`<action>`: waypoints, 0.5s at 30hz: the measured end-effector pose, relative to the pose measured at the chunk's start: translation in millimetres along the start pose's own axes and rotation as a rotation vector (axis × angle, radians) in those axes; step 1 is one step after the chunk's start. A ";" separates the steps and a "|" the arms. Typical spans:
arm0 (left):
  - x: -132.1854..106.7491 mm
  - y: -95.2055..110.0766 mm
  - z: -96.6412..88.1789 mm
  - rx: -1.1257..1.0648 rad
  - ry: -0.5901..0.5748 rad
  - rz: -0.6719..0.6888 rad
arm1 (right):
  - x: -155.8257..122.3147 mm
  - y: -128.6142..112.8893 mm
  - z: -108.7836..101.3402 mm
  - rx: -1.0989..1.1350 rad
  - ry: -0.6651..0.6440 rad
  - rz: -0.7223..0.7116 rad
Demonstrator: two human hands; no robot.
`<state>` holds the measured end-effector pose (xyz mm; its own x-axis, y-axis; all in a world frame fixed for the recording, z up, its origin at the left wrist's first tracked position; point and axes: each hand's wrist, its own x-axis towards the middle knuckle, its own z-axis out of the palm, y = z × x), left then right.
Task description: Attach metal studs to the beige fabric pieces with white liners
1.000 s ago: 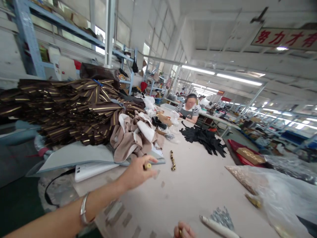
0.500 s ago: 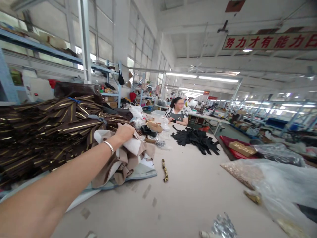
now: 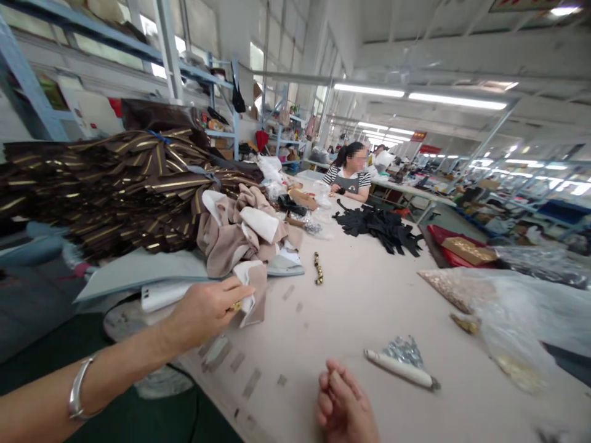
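My left hand pinches a beige fabric piece with a white face, at the near side of the table. A small gold-coloured item shows at its fingers; I cannot tell whether it is a ring. A silver bangle circles that wrist. Just beyond lies a crumpled pile of beige and white fabric pieces. Low in the middle, my right hand is loosely closed, with nothing seen in its curled fingers. To its right lies a white pen-like tool beside small silvery pieces.
Brown strips with gold lines are heaped at the left. A short gold-and-dark chain-like piece lies mid-table. Black strips lie farther back, near a seated person. Clear plastic bags cover the right side.
My left hand has come back toward me from the beige pile, bringing one fabric piece. My right hand has entered at the bottom. The view has tilted down.
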<state>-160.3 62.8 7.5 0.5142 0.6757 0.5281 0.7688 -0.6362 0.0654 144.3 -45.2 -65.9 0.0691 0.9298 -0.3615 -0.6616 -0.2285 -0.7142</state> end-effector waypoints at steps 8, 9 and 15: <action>-38.2 39.3 5.0 -0.298 0.230 0.063 | -19.8 -3.4 50.2 -0.540 -0.094 -0.162; -36.2 44.5 1.9 -0.320 0.252 0.089 | -22.7 -1.1 61.5 -0.614 -0.124 -0.179; -30.4 70.3 -11.7 -0.363 0.254 0.263 | -30.0 7.2 94.2 -0.769 -0.125 -0.260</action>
<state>-126.4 -6.9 6.0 0.5293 0.3928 0.7520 0.4215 -0.8910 0.1687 67.1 -47.6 -3.7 0.0360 0.9952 -0.0907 0.0640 -0.0929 -0.9936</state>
